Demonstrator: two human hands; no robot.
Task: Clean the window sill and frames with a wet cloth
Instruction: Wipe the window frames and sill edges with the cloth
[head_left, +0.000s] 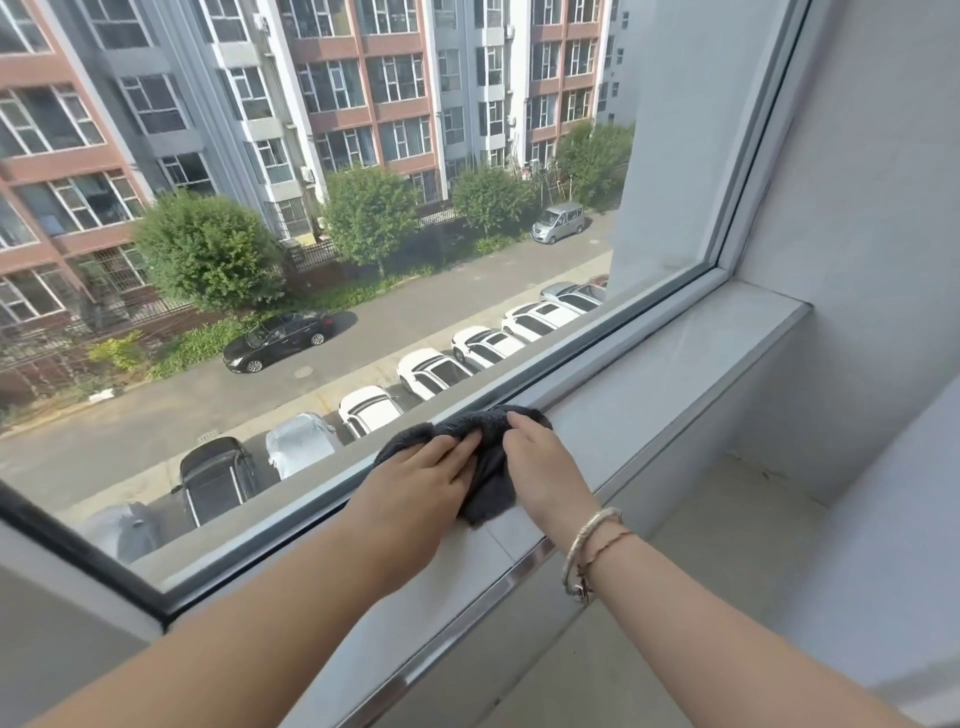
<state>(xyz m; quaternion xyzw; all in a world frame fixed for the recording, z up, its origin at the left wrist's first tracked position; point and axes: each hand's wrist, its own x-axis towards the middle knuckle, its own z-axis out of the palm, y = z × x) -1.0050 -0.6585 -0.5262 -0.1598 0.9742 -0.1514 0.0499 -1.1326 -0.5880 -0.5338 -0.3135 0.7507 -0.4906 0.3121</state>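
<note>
Two hands pressing on one dark grey cloth (491, 462): left hand (415, 488) lying flat with straight fingers over its left part, pinning it down; right hand (540, 467) bearing on its right part with fingers curled into the fabric, gripping a fold. Sitting bunched between and under both palms, reaching up against the lower window frame (597, 348), one corner trailing back between the wrists onto the pale window sill (691, 358). Wearing two thin bracelets (597, 551) at the right wrist. Running along the sill's near edge, a shiny metal trim (467, 618). Showing beyond the glass (363, 234): parked cars, trees, apartment blocks.
</note>
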